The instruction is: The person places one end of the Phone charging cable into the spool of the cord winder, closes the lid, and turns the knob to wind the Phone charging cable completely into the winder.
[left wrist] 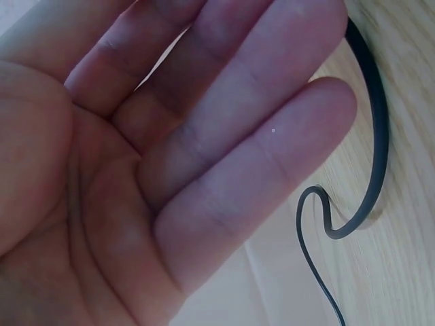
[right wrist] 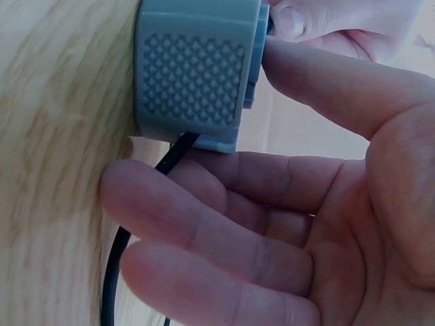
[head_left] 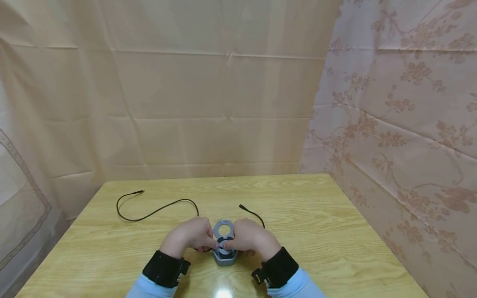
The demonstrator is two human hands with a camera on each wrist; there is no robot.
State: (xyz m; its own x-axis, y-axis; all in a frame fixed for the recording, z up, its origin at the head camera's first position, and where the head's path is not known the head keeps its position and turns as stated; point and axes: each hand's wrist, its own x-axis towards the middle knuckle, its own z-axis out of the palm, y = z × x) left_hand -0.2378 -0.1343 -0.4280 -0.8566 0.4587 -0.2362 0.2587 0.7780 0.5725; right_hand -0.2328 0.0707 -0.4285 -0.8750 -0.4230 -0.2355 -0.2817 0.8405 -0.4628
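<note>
A grey hexagonal cable winder case [head_left: 225, 261] sits on the table with its ring-shaped lid [head_left: 217, 230] raised behind it. Its textured side [right wrist: 194, 78] faces the right wrist camera. My left hand [head_left: 191, 236] is at the case's left, thumb at the round centre, pinching the black cable [head_left: 150, 214] there. Opposite it, my right hand [head_left: 254, 236] holds the case, its thumb pressing on the centre and its fingers curled beside the wall. Black cable [right wrist: 114, 272] leaves the case past those fingers. The left hand's other fingers [left wrist: 258, 163] extend, and its thumb tip is outside the left wrist view.
The cable's long part curves over the left of the wooden table [head_left: 316, 231] to a plug [head_left: 139, 192]. A second cable end [head_left: 242, 207] lies beyond my right hand. A beige curtain [head_left: 186, 103] hangs behind, and a floral one [head_left: 402, 124] at the right.
</note>
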